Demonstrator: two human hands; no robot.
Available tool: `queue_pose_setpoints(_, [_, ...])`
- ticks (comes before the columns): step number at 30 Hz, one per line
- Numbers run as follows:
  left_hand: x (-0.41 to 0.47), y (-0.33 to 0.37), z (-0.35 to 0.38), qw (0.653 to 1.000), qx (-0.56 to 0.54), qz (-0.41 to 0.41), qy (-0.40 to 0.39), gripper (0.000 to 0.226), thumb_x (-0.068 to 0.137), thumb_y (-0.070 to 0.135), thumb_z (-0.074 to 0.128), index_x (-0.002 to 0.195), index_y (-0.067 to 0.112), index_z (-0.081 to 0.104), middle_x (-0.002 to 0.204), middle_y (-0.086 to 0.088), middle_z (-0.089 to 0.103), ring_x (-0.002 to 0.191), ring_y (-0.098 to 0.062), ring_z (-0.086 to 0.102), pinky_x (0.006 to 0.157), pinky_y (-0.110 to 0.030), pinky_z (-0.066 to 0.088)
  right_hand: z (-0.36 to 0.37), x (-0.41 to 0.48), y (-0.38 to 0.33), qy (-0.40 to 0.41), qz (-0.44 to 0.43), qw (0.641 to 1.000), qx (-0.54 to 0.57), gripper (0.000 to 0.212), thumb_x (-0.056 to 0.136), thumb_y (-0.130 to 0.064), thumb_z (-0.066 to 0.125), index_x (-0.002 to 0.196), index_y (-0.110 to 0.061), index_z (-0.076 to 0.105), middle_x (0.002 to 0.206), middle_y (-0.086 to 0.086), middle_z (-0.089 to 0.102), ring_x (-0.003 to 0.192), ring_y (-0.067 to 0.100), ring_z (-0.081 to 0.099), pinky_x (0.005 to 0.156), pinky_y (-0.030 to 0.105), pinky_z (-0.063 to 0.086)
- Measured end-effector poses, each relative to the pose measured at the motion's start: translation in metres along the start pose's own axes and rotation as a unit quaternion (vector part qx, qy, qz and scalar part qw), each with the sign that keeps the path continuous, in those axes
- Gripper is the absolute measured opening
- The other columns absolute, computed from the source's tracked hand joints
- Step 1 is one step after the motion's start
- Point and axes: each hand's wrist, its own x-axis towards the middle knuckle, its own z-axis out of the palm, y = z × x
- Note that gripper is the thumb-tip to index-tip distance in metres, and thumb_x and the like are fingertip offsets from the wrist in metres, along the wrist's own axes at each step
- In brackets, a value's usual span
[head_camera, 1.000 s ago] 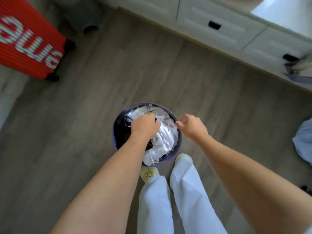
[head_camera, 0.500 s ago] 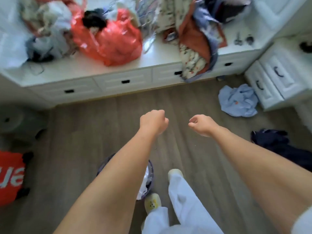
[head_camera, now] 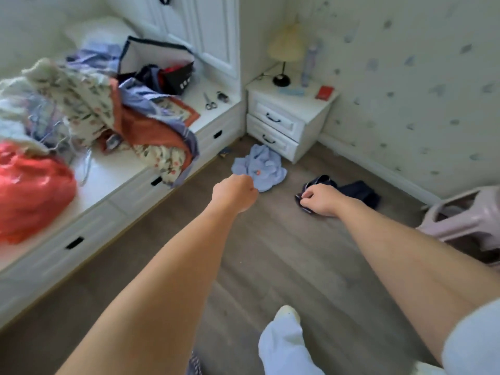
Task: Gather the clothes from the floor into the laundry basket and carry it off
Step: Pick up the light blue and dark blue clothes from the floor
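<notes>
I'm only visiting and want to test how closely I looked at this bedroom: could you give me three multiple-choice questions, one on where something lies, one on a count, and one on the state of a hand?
1. Where does the light blue shirt lie?
A. on the window bench
B. in a basket
C. on the floor in front of the nightstand

2. How many drawers does the nightstand have?
A. two
B. one
C. four

3. How is the left hand?
A. flat and open
B. curled in a fist, holding nothing
C. gripping scissors

Answers: C, it lies crumpled on the boards at the nightstand's foot; A, two drawer fronts with dark handles show; B, its fingers are curled under and hold nothing.
</notes>
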Motion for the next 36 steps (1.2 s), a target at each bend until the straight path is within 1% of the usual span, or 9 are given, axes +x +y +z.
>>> queue_pose_setpoints(5, [0.062, 0.073, -0.01, 0.999, 0.005, 0.02, -0.029, 0.029, 0.096, 0.02, 0.039, 0.109, 0.012, 0.063, 0.107, -0.011, 0.063, 0.081, -0.027, 0.051, 0.072, -0.031, 0.039, -0.062, 0.025, 0.067, 0.016, 0.043, 0.999, 0.027, 0.029, 0.094, -0.023, 0.051, 0.091, -0.001, 0.069, 0.089, 0.016, 0.064, 0.089, 0.033, 0.057, 0.073, 0.035, 0.042])
queue_pose_setpoints(10, [0.107, 0.114, -0.014, 0.996, 0.059, 0.062, -0.031, 0.032, 0.1, 0.023, 0.038, 0.118, 0.011, 0.061, 0.12, -0.009, 0.06, 0.109, -0.028, 0.055, 0.086, -0.038, 0.046, -0.092, 0.055, 0.113, 0.053, 0.086, 0.991, 0.088, 0.04, 0.09, -0.021, 0.055, 0.118, 0.007, 0.059, 0.125, 0.024, 0.06, 0.118, 0.037, 0.054, 0.098, 0.044, 0.045])
queue_pose_setpoints(17, [0.206, 0.142, -0.001, 0.991, 0.081, 0.091, -0.057, 0.03, 0.097, 0.023, 0.035, 0.1, 0.011, 0.063, 0.072, -0.004, 0.047, 0.073, -0.023, 0.047, 0.065, -0.029, 0.038, -0.114, 0.125, 0.151, 0.062, 0.117, 0.983, 0.126, 0.038, 0.086, -0.022, 0.057, 0.113, 0.005, 0.061, 0.12, 0.024, 0.061, 0.115, 0.037, 0.055, 0.095, 0.046, 0.048])
queue_pose_setpoints(21, [0.288, 0.146, 0.009, 0.988, 0.092, 0.084, -0.092, 0.024, 0.094, 0.016, 0.036, 0.086, 0.01, 0.058, 0.068, -0.007, 0.051, 0.058, -0.021, 0.044, 0.055, -0.024, 0.033, -0.134, 0.186, 0.155, 0.062, 0.147, 0.968, 0.191, 0.04, 0.083, -0.021, 0.053, 0.112, 0.006, 0.058, 0.087, 0.028, 0.06, 0.072, 0.032, 0.056, 0.076, 0.046, 0.055])
queue_pose_setpoints(25, [0.37, 0.148, 0.009, 0.983, 0.09, 0.086, -0.138, 0.024, 0.094, 0.016, 0.037, 0.078, 0.012, 0.054, 0.068, -0.003, 0.047, 0.058, -0.018, 0.043, 0.052, -0.025, 0.031, -0.141, 0.248, 0.16, 0.089, 0.189, 0.938, 0.277, 0.04, 0.08, -0.023, 0.049, 0.107, 0.006, 0.055, 0.074, 0.003, 0.044, 0.07, 0.018, 0.044, 0.066, 0.044, 0.055])
queue_pose_setpoints(28, [0.431, 0.157, 0.01, 0.975, 0.102, 0.094, -0.174, 0.022, 0.094, 0.015, 0.039, 0.075, 0.015, 0.05, 0.076, -0.003, 0.05, 0.068, -0.021, 0.049, 0.059, -0.028, 0.037, -0.143, 0.291, 0.167, 0.104, 0.235, 0.919, 0.298, 0.037, 0.08, -0.024, 0.052, 0.103, 0.004, 0.059, 0.07, 0.007, 0.049, 0.068, 0.017, 0.043, 0.076, 0.052, 0.054])
queue_pose_setpoints(30, [0.461, 0.161, 0.012, 0.973, 0.109, 0.1, -0.18, 0.024, 0.091, 0.013, 0.042, 0.068, 0.017, 0.046, 0.07, -0.002, 0.049, 0.061, -0.018, 0.046, 0.053, -0.026, 0.033, -0.146, 0.311, 0.173, 0.114, 0.244, 0.913, 0.307, 0.031, 0.082, -0.026, 0.054, 0.096, -0.001, 0.066, 0.078, 0.013, 0.064, 0.068, 0.021, 0.049, 0.065, 0.036, 0.049])
queue_pose_setpoints(32, [0.492, 0.168, 0.022, 0.969, 0.117, 0.112, -0.188, 0.025, 0.089, 0.011, 0.044, 0.065, 0.018, 0.045, 0.066, -0.003, 0.049, 0.058, -0.019, 0.046, 0.05, -0.025, 0.032, -0.148, 0.334, 0.184, 0.107, 0.252, 0.911, 0.309, 0.017, 0.085, -0.03, 0.056, 0.087, -0.02, 0.069, 0.093, 0.001, 0.07, 0.077, 0.018, 0.056, 0.062, 0.026, 0.042])
queue_pose_setpoints(36, [0.555, 0.178, 0.072, 0.969, 0.102, 0.119, -0.191, 0.023, 0.09, 0.017, 0.037, 0.074, 0.016, 0.053, 0.067, -0.004, 0.052, 0.063, -0.026, 0.054, 0.056, -0.028, 0.041, -0.133, 0.397, 0.226, 0.086, 0.251, 0.917, 0.298, 0.022, 0.087, -0.033, 0.057, 0.105, -0.027, 0.068, 0.104, -0.005, 0.067, 0.091, 0.015, 0.059, 0.074, 0.029, 0.044])
